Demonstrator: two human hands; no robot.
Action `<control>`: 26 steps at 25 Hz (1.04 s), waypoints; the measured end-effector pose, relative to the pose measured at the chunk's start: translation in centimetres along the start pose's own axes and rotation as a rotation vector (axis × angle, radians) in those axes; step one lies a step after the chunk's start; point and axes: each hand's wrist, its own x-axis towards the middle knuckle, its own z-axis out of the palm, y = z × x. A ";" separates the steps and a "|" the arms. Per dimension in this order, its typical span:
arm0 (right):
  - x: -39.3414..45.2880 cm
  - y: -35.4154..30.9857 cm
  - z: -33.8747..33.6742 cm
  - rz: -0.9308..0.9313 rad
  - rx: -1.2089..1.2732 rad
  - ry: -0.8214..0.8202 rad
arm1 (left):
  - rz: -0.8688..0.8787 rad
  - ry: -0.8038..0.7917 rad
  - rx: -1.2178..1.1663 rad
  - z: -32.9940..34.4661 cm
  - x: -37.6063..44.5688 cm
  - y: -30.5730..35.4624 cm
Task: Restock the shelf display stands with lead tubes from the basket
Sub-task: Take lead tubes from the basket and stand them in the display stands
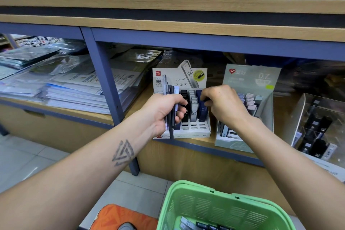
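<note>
A tube is being slotted into the white display stand (pixel 194 132) by the pinching right hand (pixel 223 103); spare lead tubes (pixel 171 106) are gripped by the left hand (pixel 164 111) at nine o'clock. Next, another must be passed across.

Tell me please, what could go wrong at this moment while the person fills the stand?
The left hand grips several lead tubes in one bunch, so one may slip out and fall to the floor. The right hand pushes a dark tube into the white stand beside tightly packed rows, which may tip. The green basket sits low, and a dropped tube might miss it.
</note>
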 end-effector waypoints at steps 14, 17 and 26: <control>0.2 -0.5 1.0 0.001 -0.246 -0.062 | -0.014 -0.022 0.006 0.0 0.1 -0.1; 0.1 -0.7 0.5 -0.042 -0.310 -0.105 | -0.038 -0.078 0.024 0.2 -0.1 -0.2; -0.7 -2.2 -3.0 0.281 1.044 -0.181 | -0.118 -0.334 0.042 0.4 -1.3 -0.5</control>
